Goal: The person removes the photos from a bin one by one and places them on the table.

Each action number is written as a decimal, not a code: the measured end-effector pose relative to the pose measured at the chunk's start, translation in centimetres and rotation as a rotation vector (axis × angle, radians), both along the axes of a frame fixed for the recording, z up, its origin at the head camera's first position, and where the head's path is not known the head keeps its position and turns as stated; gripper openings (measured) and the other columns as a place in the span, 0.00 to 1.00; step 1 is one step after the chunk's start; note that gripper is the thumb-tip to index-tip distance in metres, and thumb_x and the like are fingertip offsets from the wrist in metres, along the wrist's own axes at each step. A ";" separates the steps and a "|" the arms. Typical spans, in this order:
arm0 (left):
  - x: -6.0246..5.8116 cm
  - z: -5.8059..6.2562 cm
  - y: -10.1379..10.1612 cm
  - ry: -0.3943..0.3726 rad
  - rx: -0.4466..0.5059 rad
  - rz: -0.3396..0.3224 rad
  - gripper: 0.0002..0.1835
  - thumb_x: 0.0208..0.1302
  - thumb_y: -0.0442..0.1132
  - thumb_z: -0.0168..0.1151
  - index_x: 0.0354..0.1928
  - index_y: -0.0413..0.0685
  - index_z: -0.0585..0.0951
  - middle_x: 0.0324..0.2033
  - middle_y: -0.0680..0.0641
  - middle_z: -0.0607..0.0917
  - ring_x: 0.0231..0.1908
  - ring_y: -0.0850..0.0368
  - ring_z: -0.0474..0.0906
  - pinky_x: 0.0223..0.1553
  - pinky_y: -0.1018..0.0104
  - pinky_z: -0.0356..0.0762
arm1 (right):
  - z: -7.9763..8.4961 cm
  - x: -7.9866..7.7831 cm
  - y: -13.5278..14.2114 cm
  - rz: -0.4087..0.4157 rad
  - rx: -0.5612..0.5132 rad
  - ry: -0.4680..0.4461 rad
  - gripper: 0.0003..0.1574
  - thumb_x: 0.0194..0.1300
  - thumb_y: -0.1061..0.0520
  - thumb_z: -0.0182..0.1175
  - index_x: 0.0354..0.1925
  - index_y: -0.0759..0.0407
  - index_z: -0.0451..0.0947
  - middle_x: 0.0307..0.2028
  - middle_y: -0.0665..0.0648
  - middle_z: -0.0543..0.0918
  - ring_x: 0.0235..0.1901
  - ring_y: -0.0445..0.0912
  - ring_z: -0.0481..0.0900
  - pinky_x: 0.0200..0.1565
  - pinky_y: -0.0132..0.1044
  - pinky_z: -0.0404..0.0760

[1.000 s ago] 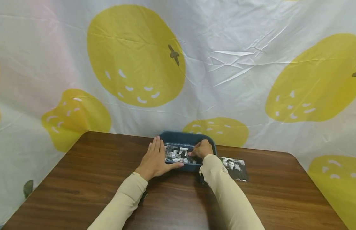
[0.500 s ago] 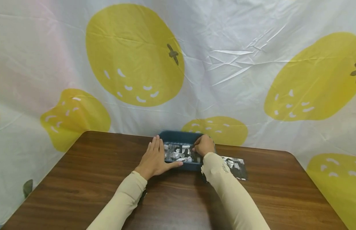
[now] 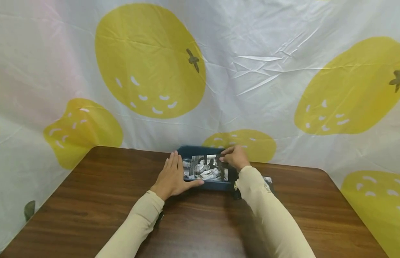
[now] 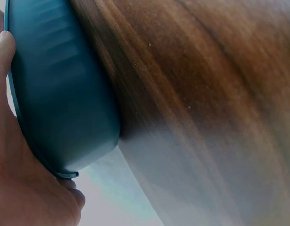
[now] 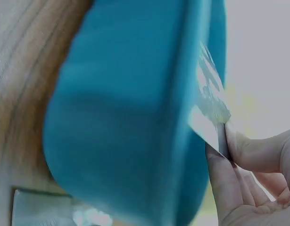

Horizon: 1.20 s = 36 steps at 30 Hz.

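A dark blue plastic tub (image 3: pixel 216 185) stands at the back of the table. My right hand (image 3: pixel 236 157) pinches a black-and-white photo (image 3: pixel 208 168) by its upper right corner. In the right wrist view, thumb and fingers meet on the corner of the photo (image 5: pixel 213 101), which sticks up partly above the tub rim. My left hand (image 3: pixel 172 179) rests against the tub's left end, fingers straight and thumb along the front rim. Another printed picture (image 3: pixel 187 165) shows inside the tub at the left, mostly covered by the raised photo.
Another photo (image 3: pixel 268 180) lies on the wooden table (image 3: pixel 200 222) to the right of the tub, mostly hidden by my right sleeve. A white curtain (image 3: pixel 245 89) with yellow fruit prints hangs close behind the tub and the table's back edge.
My right hand has gone from reaching inside the tub to lifting the photo by a corner, moving up and right. The left hand has stayed on the tub.
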<state>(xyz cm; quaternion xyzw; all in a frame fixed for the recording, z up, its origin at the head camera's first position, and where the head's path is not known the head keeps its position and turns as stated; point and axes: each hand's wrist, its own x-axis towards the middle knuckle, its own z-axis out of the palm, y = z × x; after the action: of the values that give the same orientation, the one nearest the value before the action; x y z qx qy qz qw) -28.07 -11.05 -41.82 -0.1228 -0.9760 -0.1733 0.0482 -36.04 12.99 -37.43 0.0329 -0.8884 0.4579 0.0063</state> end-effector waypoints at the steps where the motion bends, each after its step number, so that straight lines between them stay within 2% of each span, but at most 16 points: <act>1: 0.0 0.0 0.0 -0.004 -0.001 0.000 0.69 0.56 0.81 0.54 0.76 0.26 0.49 0.77 0.28 0.44 0.78 0.36 0.38 0.77 0.47 0.40 | 0.3 0.0 0.3 -0.002 -0.028 -0.013 0.16 0.58 0.69 0.71 0.46 0.74 0.85 0.44 0.69 0.85 0.29 0.46 0.78 0.30 0.35 0.80; 4: -0.1 0.0 0.1 -0.005 0.003 -0.001 0.69 0.56 0.81 0.54 0.76 0.26 0.49 0.77 0.28 0.44 0.78 0.36 0.38 0.77 0.47 0.41 | 1.1 0.1 1.7 -0.006 -0.080 -0.043 0.18 0.61 0.69 0.70 0.49 0.75 0.83 0.44 0.70 0.85 0.27 0.44 0.80 0.30 0.34 0.82; 12: -0.2 0.1 0.2 0.002 0.005 -0.006 0.69 0.56 0.81 0.54 0.76 0.26 0.50 0.77 0.28 0.45 0.78 0.36 0.38 0.77 0.46 0.40 | 3.5 0.9 7.3 -0.005 -0.038 -0.042 0.23 0.64 0.64 0.70 0.55 0.73 0.82 0.58 0.73 0.79 0.39 0.44 0.83 0.44 0.36 0.84; 15: -0.3 0.0 0.2 0.005 0.004 -0.009 0.69 0.56 0.81 0.55 0.76 0.25 0.50 0.77 0.27 0.45 0.78 0.36 0.38 0.77 0.46 0.41 | 3.9 1.5 9.9 0.008 -0.012 -0.042 0.25 0.64 0.61 0.70 0.56 0.73 0.81 0.56 0.72 0.81 0.38 0.43 0.83 0.45 0.36 0.84; 17: -0.3 0.0 0.2 0.007 0.003 -0.010 0.69 0.56 0.80 0.55 0.76 0.25 0.50 0.77 0.27 0.45 0.78 0.35 0.39 0.77 0.46 0.41 | 3.9 1.9 11.8 0.012 -0.009 -0.053 0.26 0.64 0.60 0.70 0.56 0.73 0.81 0.50 0.67 0.85 0.36 0.40 0.83 0.45 0.36 0.85; 21: -0.2 0.1 0.2 0.003 -0.002 -0.009 0.69 0.56 0.81 0.55 0.76 0.25 0.50 0.77 0.28 0.45 0.78 0.36 0.38 0.77 0.47 0.40 | 3.4 2.9 15.6 0.019 -0.095 -0.115 0.25 0.65 0.61 0.69 0.57 0.75 0.80 0.38 0.53 0.87 0.33 0.39 0.84 0.42 0.37 0.86; 23: -0.2 0.1 0.2 -0.004 -0.001 -0.011 0.69 0.57 0.81 0.54 0.76 0.26 0.49 0.77 0.28 0.44 0.78 0.36 0.37 0.77 0.46 0.40 | 2.9 3.5 17.4 0.004 -0.112 -0.142 0.23 0.65 0.61 0.69 0.55 0.73 0.81 0.35 0.47 0.86 0.33 0.39 0.83 0.40 0.35 0.86; 25: -0.2 0.0 0.2 -0.007 -0.001 -0.012 0.69 0.57 0.81 0.54 0.76 0.26 0.49 0.77 0.28 0.44 0.78 0.36 0.37 0.77 0.46 0.40 | 2.4 4.2 19.1 -0.013 -0.103 -0.160 0.21 0.65 0.60 0.69 0.53 0.72 0.83 0.33 0.48 0.86 0.32 0.39 0.83 0.38 0.35 0.85; 27: -0.2 0.0 0.2 -0.001 0.003 -0.012 0.69 0.57 0.81 0.54 0.76 0.26 0.49 0.77 0.28 0.44 0.78 0.36 0.38 0.77 0.46 0.40 | 1.9 5.0 20.8 -0.029 -0.053 -0.173 0.21 0.66 0.58 0.69 0.53 0.70 0.84 0.36 0.49 0.87 0.34 0.38 0.82 0.40 0.36 0.84; 32: -0.2 -0.2 0.1 0.015 0.013 -0.011 0.68 0.57 0.80 0.54 0.76 0.25 0.50 0.77 0.27 0.45 0.78 0.35 0.38 0.77 0.45 0.41 | 0.0 6.8 25.1 -0.030 0.036 -0.194 0.26 0.66 0.59 0.68 0.55 0.76 0.80 0.41 0.54 0.87 0.36 0.37 0.81 0.40 0.36 0.84; 36: -0.2 -0.3 -0.1 0.012 0.017 -0.012 0.68 0.57 0.80 0.54 0.76 0.25 0.50 0.77 0.27 0.45 0.78 0.35 0.39 0.77 0.45 0.41 | -1.9 8.0 28.7 -0.012 0.049 -0.270 0.25 0.67 0.58 0.67 0.53 0.77 0.80 0.40 0.54 0.87 0.35 0.40 0.82 0.38 0.36 0.85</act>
<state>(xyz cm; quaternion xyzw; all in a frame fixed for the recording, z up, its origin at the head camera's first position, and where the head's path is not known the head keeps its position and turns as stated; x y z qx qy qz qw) -28.24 -11.11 -42.14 -0.1294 -0.9734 -0.1810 0.0542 -28.08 41.68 -39.31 -0.0342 -0.8922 0.4365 -0.1113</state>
